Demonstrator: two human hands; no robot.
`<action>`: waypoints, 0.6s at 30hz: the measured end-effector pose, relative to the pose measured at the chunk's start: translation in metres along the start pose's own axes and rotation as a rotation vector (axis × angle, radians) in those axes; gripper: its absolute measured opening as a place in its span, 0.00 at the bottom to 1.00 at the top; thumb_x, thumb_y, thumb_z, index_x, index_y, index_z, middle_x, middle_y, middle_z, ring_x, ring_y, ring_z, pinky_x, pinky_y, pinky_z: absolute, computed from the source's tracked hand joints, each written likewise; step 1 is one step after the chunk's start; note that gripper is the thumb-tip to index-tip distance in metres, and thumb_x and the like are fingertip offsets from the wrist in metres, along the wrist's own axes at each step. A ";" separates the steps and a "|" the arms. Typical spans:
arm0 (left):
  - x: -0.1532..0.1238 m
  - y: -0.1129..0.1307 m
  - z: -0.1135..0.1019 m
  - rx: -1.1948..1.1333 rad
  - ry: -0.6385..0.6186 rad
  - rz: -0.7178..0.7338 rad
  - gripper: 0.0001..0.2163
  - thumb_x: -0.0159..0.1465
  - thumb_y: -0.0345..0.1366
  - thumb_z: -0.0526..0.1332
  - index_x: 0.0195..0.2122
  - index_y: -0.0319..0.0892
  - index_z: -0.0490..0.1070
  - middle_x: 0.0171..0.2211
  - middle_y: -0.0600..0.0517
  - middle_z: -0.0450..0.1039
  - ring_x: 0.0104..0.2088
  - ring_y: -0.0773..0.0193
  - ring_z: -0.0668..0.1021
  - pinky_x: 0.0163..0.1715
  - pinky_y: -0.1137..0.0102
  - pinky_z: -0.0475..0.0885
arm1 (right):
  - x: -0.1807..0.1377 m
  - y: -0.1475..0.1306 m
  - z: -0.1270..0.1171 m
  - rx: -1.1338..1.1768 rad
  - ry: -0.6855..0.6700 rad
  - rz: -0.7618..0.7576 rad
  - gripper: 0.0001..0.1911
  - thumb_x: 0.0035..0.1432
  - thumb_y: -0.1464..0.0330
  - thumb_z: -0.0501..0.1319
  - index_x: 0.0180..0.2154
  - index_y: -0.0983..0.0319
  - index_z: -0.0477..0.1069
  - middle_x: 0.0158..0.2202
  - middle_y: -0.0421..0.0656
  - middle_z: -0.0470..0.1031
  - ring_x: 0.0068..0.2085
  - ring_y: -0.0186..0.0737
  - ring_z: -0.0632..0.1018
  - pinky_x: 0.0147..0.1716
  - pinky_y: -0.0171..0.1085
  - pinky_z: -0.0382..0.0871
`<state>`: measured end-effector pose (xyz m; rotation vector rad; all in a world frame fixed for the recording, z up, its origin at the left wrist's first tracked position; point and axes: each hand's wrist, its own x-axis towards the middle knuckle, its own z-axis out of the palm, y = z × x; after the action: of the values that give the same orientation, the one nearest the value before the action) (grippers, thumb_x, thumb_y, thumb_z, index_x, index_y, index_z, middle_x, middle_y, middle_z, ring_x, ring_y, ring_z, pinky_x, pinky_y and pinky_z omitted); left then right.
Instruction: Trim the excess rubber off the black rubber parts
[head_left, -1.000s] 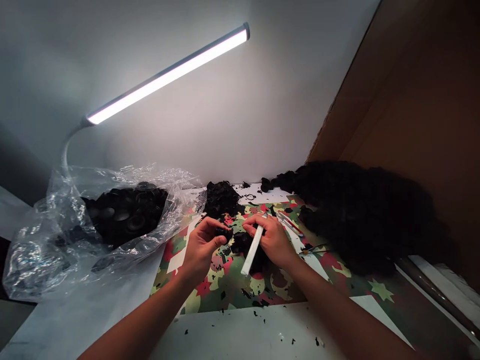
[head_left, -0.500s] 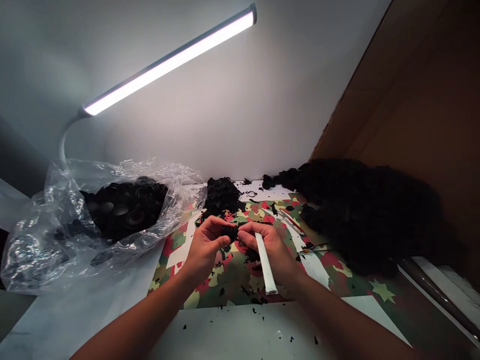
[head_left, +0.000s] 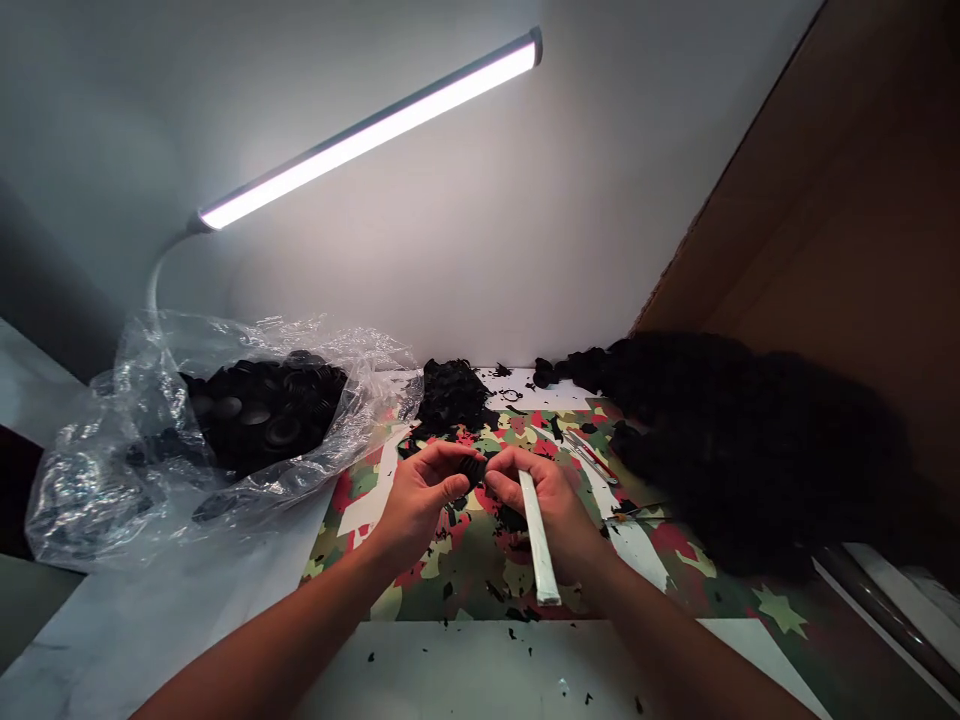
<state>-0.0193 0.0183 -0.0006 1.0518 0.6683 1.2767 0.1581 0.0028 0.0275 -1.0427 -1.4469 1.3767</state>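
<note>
Pinching its nine o'clock edge, left hand (head_left: pixel 418 492) holds a probably light, bendy black piece (head_left: pixel 472 468); right hand (head_left: pixel 556 498) grips a white stick (head_left: pixel 539 545).

The left forearm (head_left: pixel 274 620) and the right forearm (head_left: pixel 667 630), both bare, reach forward from the lower edge and slant toward each other. The left hand (head_left: pixel 420 490) holds a pinch, its thumb (head_left: pixel 451 488) below the extended index finger (head_left: pixel 446 452). The right hand (head_left: pixel 547 490) curls its fingers inward, fingertips just beside the left hand's.
</note>
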 end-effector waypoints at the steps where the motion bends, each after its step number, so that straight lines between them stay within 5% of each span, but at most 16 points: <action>1: 0.000 0.001 0.000 0.024 0.004 0.005 0.15 0.52 0.39 0.75 0.39 0.42 0.80 0.38 0.48 0.80 0.40 0.61 0.78 0.41 0.70 0.73 | 0.000 0.000 -0.001 -0.034 0.043 -0.046 0.15 0.64 0.54 0.60 0.35 0.58 0.69 0.25 0.35 0.62 0.25 0.32 0.62 0.22 0.32 0.56; 4: 0.000 0.004 0.000 0.107 0.032 0.015 0.13 0.51 0.36 0.76 0.37 0.41 0.80 0.35 0.49 0.79 0.37 0.62 0.78 0.37 0.71 0.72 | 0.000 -0.002 -0.004 -0.130 0.204 -0.205 0.19 0.70 0.52 0.48 0.46 0.57 0.69 0.27 0.37 0.65 0.28 0.36 0.67 0.28 0.35 0.64; 7: 0.000 0.006 0.001 0.141 0.055 0.011 0.10 0.51 0.33 0.75 0.34 0.40 0.78 0.34 0.50 0.79 0.35 0.64 0.77 0.35 0.72 0.72 | -0.002 -0.005 -0.007 -0.210 0.209 -0.287 0.26 0.72 0.53 0.40 0.52 0.56 0.71 0.30 0.40 0.69 0.32 0.38 0.70 0.34 0.37 0.67; 14: -0.001 0.007 0.002 0.165 0.114 -0.005 0.09 0.50 0.30 0.74 0.29 0.39 0.76 0.28 0.52 0.78 0.32 0.64 0.78 0.33 0.71 0.73 | -0.006 -0.003 -0.006 -0.235 0.180 -0.243 0.10 0.66 0.59 0.60 0.41 0.58 0.73 0.39 0.44 0.80 0.35 0.40 0.78 0.32 0.38 0.72; 18: -0.002 0.009 0.003 0.201 0.130 -0.014 0.08 0.49 0.30 0.74 0.28 0.39 0.76 0.28 0.52 0.78 0.31 0.65 0.78 0.32 0.71 0.73 | -0.007 -0.003 -0.006 -0.317 0.128 -0.346 0.10 0.61 0.62 0.65 0.29 0.59 0.72 0.45 0.44 0.80 0.44 0.44 0.80 0.42 0.40 0.72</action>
<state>-0.0207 0.0156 0.0082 1.1308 0.9169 1.2928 0.1660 -0.0022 0.0299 -0.9958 -1.6907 0.8390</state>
